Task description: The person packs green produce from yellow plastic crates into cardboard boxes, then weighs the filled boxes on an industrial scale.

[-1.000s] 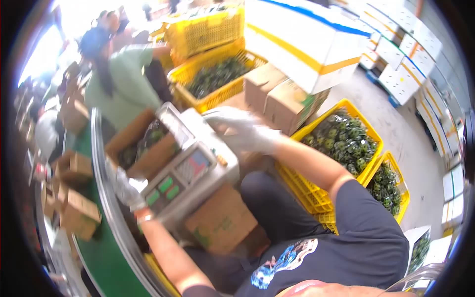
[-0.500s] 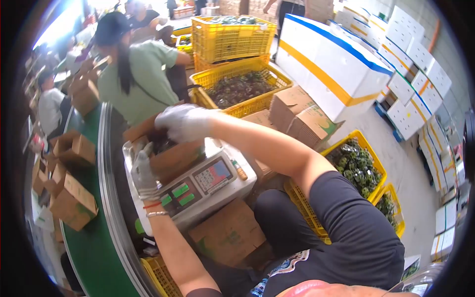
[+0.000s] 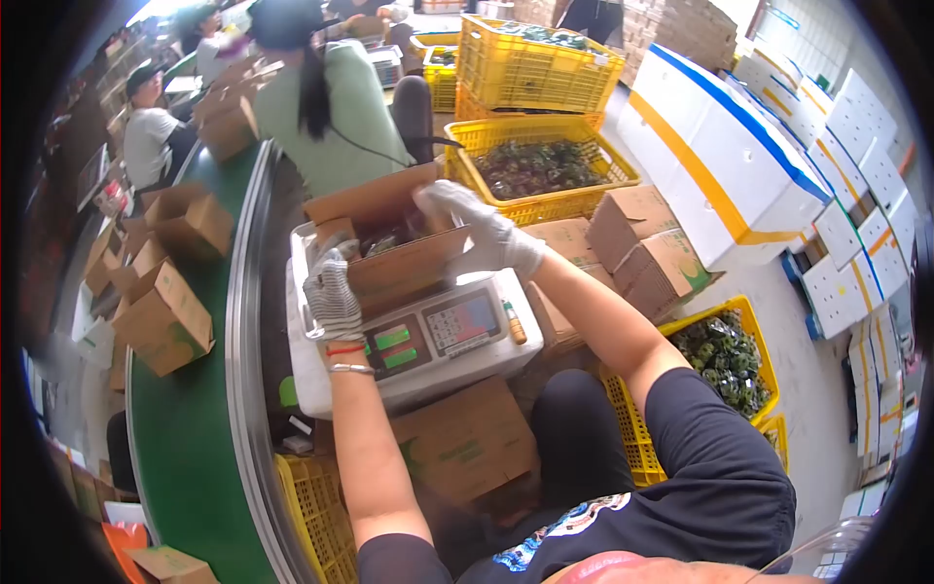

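Head view showed, nearest, a flattened carton (image 3: pixel 465 443) lying below the scale (image 3: pixel 413 341), whose display and green keys faced the person. On its platform sat the open cardboard box (image 3: pixel 394 248) of dark green produce. Half a second earlier the right hand had been reaching over the box's middle; by this moment it had moved to the right flap, and the box stood more squarely on the platform, which suggested the filling was ending and the flaps were being handled. The left hand (image 3: pixel 333 292), gloved, was curled against the box's near left corner, touching it, though whether it truly gripped the edge could not be told. The right hand (image 3: pixel 486 234), gloved, lay with fingers spread on the right flap, pressing rather than clasping. Left, boxes (image 3: pixel 165 311) rode the green conveyor (image 3: pixel 190 438); farther off stood a yellow crate (image 3: pixel 540 170) of produce and a co-worker in green (image 3: pixel 336 107).
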A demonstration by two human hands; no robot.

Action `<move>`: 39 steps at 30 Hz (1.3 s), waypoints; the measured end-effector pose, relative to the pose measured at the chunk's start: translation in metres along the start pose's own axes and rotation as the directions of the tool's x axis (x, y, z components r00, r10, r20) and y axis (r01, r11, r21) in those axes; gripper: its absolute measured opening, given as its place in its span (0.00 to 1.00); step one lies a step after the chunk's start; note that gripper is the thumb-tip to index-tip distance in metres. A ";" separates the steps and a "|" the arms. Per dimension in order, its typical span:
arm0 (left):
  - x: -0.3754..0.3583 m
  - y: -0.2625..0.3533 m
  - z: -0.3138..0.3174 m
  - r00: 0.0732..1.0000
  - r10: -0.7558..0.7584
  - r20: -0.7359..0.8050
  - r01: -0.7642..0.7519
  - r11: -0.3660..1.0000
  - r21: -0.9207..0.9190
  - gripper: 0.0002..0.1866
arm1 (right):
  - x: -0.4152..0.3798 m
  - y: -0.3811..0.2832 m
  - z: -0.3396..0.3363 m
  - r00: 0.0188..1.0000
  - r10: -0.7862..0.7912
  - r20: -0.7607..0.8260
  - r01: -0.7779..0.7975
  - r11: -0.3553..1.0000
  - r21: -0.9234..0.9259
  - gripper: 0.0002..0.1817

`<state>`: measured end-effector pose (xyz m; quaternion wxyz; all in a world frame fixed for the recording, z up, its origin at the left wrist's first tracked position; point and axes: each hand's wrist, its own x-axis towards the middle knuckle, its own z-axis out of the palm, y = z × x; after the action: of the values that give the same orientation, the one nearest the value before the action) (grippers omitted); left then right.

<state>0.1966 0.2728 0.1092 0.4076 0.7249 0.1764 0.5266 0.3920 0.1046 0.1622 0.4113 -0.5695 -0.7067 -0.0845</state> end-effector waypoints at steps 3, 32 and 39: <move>0.000 -0.014 -0.008 0.992 0.067 -0.105 -0.074 0.995 -0.065 0.17 | -0.031 0.061 0.037 0.938 0.324 0.121 -0.307 0.941 -0.139 0.64; -0.059 0.005 -0.291 0.661 -0.647 -0.379 0.742 0.491 0.456 0.36 | 0.071 -0.218 0.371 0.956 0.231 0.182 -0.285 0.884 0.372 0.31; -0.106 -0.028 -0.217 0.685 -0.728 -0.006 0.333 0.306 0.892 0.20 | -0.258 -0.200 0.237 0.651 0.599 0.466 -0.423 0.797 -0.431 0.38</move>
<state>-0.0360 0.3053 0.0460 0.1845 0.8109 0.5539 0.0394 0.1057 -0.0132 -0.0968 0.0956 -0.7970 -0.5854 0.1138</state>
